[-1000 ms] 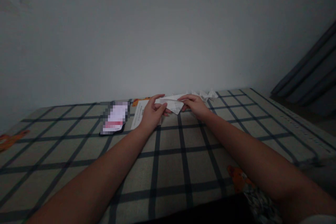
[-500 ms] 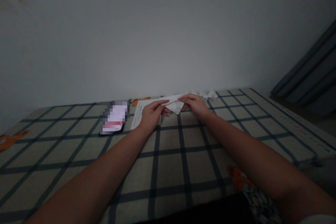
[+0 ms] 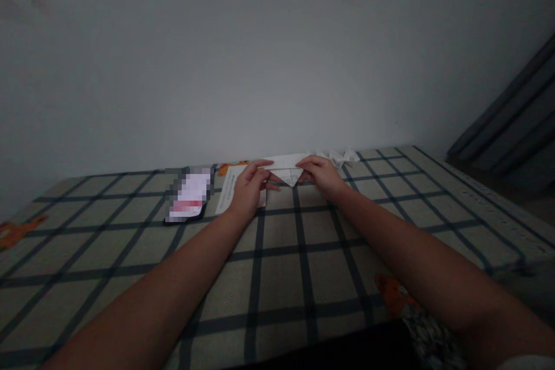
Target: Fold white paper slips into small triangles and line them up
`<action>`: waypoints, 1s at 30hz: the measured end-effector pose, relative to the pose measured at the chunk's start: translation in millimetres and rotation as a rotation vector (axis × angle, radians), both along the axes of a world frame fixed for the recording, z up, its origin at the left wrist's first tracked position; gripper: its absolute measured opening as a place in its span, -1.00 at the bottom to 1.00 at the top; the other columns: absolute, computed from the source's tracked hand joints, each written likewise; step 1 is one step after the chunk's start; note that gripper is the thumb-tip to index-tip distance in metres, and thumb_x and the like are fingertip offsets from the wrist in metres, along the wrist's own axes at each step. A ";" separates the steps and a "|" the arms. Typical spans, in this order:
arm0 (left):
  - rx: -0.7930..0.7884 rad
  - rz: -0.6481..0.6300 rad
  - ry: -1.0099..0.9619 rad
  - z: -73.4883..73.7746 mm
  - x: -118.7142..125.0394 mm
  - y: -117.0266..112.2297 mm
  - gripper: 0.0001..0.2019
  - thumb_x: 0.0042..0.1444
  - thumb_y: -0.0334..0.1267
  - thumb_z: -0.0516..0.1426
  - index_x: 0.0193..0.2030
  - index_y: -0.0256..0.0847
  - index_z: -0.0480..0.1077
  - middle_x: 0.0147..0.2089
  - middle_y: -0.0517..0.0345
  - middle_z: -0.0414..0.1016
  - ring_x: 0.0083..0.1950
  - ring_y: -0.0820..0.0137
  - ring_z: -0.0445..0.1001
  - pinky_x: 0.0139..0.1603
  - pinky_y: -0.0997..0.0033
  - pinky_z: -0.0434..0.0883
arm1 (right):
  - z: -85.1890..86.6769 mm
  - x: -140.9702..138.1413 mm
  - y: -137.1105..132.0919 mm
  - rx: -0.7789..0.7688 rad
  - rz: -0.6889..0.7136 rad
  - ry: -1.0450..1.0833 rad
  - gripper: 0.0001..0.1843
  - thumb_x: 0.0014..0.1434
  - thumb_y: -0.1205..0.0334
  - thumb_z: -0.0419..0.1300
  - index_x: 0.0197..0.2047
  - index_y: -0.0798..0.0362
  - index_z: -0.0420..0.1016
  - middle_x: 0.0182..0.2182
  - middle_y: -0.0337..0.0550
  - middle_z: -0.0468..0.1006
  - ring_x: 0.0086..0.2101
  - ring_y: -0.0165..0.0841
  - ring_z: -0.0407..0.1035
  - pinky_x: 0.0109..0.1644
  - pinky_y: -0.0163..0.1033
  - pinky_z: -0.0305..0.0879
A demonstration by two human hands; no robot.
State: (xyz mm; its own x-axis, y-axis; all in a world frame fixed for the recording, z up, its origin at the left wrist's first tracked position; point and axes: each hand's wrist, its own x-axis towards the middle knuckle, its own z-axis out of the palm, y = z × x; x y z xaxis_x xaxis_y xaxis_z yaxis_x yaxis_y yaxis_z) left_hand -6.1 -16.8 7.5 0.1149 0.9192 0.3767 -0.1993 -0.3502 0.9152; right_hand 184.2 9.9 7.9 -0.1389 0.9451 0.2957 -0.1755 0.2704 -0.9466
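We look first for writing. On the printed sheet [image 3: 228,193], lying flat and partly behind our left hand [image 3: 250,188], we see dark lines of text, too small for us to read. The phone [image 3: 189,193] lies to the left of that sheet, its screen blurred into blocks, with a pinkish-red band near the bottom that we cannot make out. Pale lettering [image 3: 494,213] runs along the right border of the checked cloth [image 3: 277,277], also unreadable.

The folded white paper [image 3: 287,174] is between our 2 hands, near the far edge of the cloth, a triangular point facing us and faint marks on it. Our left hand holds its left end, fingers close together; our right hand [image 3: 324,178] pinches its right end between thumb and fingers. Just beyond the right hand sit small folded paper pieces [image 3: 344,158], near the pale wall [image 3: 277,58].
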 end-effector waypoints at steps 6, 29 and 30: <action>-0.139 -0.072 -0.106 0.5 2.4 3.8 -0.43 0.06 -0.01 0.06 0.18 -0.18 0.08 -0.27 0.04 0.48 -0.34 0.34 0.50 -0.39 0.28 0.49 | 6.5 -1.0 -9.1 0.152 -0.082 -0.208 -0.82 0.03 0.28 0.08 -0.36 0.10 0.51 -0.48 -0.21 0.48 -0.55 -0.48 0.40 -0.42 -0.34 0.33; -0.110 0.070 0.209 -8.7 2.0 6.5 -0.63 -0.05 -0.12 0.21 -0.12 -0.28 0.45 -0.16 -0.04 0.55 -0.24 0.30 0.52 -0.19 0.28 0.45 | 3.6 -6.1 -9.1 0.031 0.104 -0.227 -0.48 0.03 0.20 0.20 0.06 0.01 0.20 -0.51 -0.29 0.44 -0.54 -0.49 0.37 -0.51 -0.41 0.34; -0.107 0.072 0.215 -9.1 1.9 6.9 -0.63 -0.05 -0.12 0.21 -0.12 -0.28 0.46 -0.16 -0.04 0.55 -0.24 0.30 0.52 -0.20 0.29 0.45 | 3.4 -5.9 -8.9 0.028 0.102 -0.225 -0.47 0.02 0.22 0.21 0.07 0.01 0.19 -0.53 -0.30 0.45 -0.55 -0.50 0.37 -0.50 -0.41 0.35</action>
State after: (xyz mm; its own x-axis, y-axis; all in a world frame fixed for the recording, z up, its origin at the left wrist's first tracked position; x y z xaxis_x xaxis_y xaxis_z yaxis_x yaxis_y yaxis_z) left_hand -4.3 -9.9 -1.6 0.1144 0.9612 0.2509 0.0259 -0.2554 0.9665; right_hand 178.3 1.0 11.3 -0.2982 0.9148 0.2724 0.0116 0.2888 -0.9573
